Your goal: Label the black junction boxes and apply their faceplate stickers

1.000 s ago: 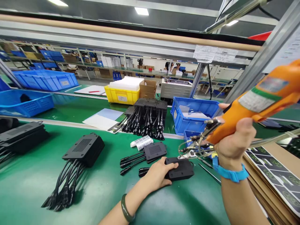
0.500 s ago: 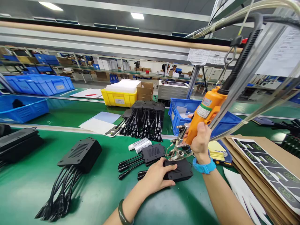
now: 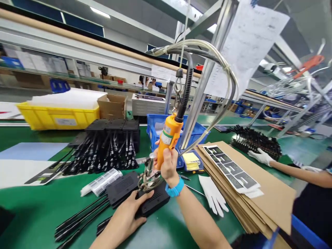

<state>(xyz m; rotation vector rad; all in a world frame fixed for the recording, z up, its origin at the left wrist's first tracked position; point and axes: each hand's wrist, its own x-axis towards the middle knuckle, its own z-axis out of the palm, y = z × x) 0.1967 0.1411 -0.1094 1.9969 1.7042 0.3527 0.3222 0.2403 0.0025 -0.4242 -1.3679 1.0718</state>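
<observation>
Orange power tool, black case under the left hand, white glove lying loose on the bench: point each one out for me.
Orange power tool (image 3: 166,139), head view: the label on its body.
Black case (image 3: 157,202), head view: its uncovered top face.
White glove (image 3: 209,190), head view: its broad middle.

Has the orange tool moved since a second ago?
Yes, left: the orange tool was mostly right of the blue bin; now it stands nearly upright in front of it.

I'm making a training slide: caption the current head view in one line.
Right hand gripping an orange hanging tool, left hand holding a black case on the green bench.
</observation>
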